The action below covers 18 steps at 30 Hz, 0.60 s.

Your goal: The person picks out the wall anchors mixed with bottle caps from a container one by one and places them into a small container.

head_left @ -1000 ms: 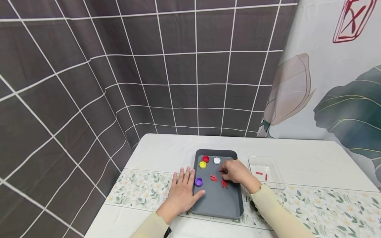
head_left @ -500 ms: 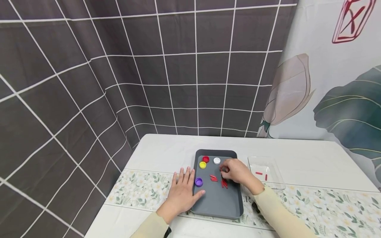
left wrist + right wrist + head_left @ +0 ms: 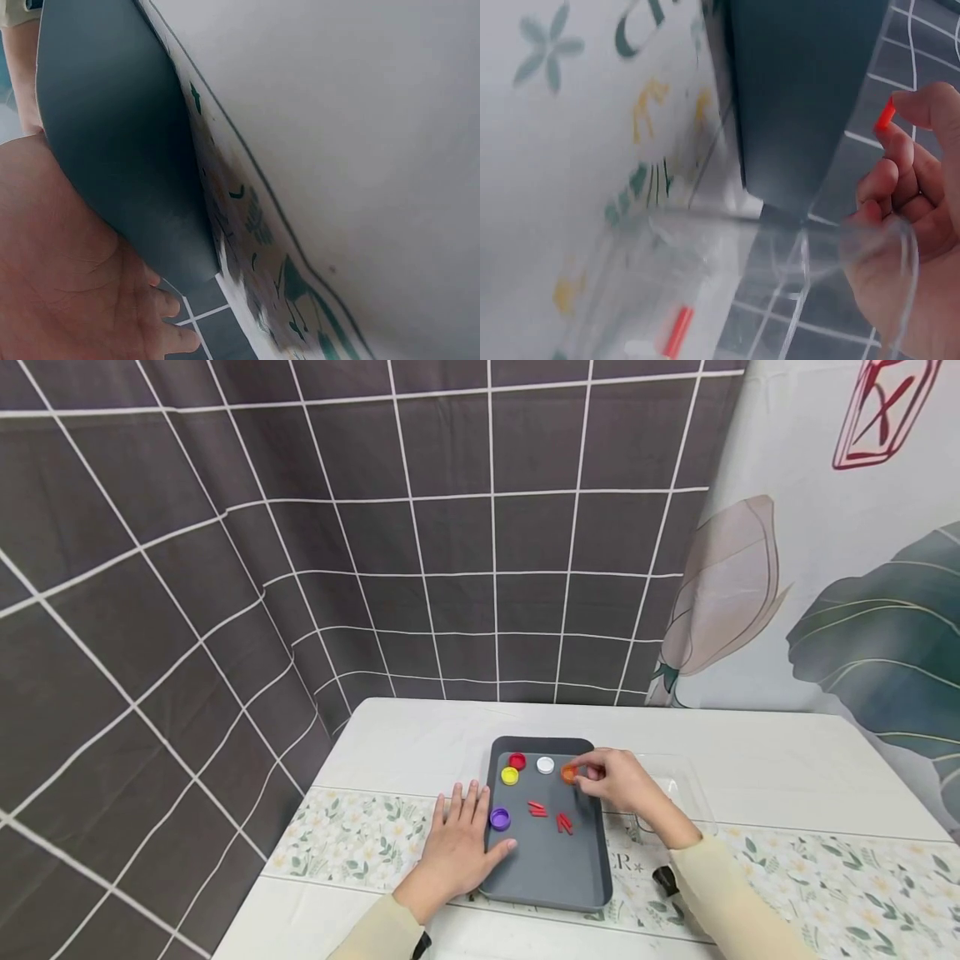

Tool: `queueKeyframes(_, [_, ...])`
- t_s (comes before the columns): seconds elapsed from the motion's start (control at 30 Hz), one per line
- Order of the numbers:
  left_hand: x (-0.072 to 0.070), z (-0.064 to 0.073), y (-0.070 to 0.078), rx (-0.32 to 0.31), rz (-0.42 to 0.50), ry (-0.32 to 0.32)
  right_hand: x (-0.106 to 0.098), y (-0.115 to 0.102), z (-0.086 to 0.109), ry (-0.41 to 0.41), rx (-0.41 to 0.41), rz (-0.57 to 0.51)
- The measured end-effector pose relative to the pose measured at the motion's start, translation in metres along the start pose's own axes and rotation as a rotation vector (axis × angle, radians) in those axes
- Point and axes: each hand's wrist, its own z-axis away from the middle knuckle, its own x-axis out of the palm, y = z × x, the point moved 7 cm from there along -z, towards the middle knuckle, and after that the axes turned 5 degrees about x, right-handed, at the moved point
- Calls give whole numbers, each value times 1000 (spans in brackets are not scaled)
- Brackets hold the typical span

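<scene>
Left hand [image 3: 457,853] grip is spread flat at the tray's [image 3: 543,881] left edge, thumb over the rim, probably so it doesn't slide. Right hand [image 3: 617,781] has a red stick [image 3: 885,115] pinched thumb-to-finger near the orange cap [image 3: 568,773], makes sense for something tiny. Can't make the stick out in the head view tho, and the arm partly blocks the box [image 3: 686,781].

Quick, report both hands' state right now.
Left hand: open, fingers straight, against the gray tray.
Right hand: closed, pinching a red stick.
</scene>
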Motion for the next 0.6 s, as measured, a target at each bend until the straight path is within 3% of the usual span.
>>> queueKeyframes(0.6, [1,0,-1,2,9,0,-53,37,18,66,98,-2])
